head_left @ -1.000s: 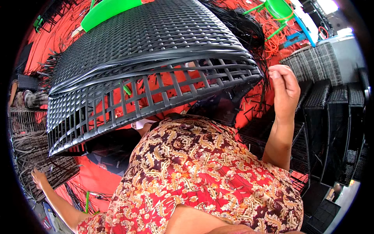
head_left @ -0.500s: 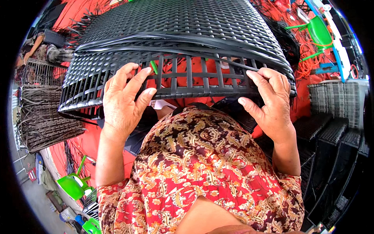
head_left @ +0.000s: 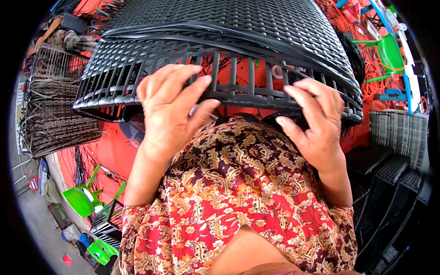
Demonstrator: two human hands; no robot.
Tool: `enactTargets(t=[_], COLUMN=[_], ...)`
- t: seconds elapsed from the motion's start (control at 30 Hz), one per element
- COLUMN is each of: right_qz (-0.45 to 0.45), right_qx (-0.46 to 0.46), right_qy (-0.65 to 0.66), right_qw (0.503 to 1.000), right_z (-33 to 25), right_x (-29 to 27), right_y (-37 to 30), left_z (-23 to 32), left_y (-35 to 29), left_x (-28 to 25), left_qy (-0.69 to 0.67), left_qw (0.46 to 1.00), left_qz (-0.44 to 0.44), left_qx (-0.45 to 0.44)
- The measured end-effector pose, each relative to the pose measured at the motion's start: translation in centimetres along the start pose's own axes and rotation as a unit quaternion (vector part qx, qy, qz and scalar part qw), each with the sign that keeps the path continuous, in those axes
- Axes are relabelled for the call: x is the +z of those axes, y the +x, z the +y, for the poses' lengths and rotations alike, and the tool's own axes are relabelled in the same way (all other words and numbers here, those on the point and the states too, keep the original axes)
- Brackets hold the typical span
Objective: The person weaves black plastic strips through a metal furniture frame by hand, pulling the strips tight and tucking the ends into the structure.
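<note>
A black woven rattan piece lies in front of me, with an open lattice of upright strips along its near side. My left hand is over the left part of this lattice, fingers bent and thumb apart, slightly blurred. My right hand hovers at the right part, index fingertip by the lattice and thumb spread below, near the bottom rim. One thin horizontal strip crosses the uprights between the hands. I see nothing gripped in either hand. A bundle of long flat black strips rests across the weave above.
Red sheeting covers the floor, scattered with strip scraps. Green plastic stools stand at lower left and upper right. Brown woven pieces stand at left; a grey woven piece and dark woven pieces stand at right.
My left hand has moved right along the lattice; my right hand has stayed nearly in place. The woven piece sits slightly higher and further right in view. The green strip end beside my left fingers no longer shows.
</note>
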State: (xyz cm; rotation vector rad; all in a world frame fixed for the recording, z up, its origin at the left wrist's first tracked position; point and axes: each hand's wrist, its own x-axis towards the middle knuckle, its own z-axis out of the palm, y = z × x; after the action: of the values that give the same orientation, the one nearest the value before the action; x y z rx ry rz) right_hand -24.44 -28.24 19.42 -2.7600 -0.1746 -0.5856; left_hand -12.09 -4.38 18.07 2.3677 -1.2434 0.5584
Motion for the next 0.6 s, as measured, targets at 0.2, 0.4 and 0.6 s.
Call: enactTargets(t=[0.2,0.4,0.6], right_qz=[-0.001,0.043,0.027], right_qx=[-0.009,-0.038,-0.040], right_qy=[0.025,0.042,0.036], right_qw=[1.000,0.997,0.998], right_z=[-0.6,-0.9,-2.2], right_x=[1.8,2.3,0.9], right_y=[1.8,1.7,2.9], left_z=[1.1,1.0,0.7], left_y=[1.3,1.1,0.2], left_x=[1.1,1.4,1.3], left_qy=[-0.096,-0.150,-0.166], left_qw=[0.994,0.989,0.985], left_qz=[-0.044,-0.016,0.051], left_qx=[-0.001,0.005,0.018])
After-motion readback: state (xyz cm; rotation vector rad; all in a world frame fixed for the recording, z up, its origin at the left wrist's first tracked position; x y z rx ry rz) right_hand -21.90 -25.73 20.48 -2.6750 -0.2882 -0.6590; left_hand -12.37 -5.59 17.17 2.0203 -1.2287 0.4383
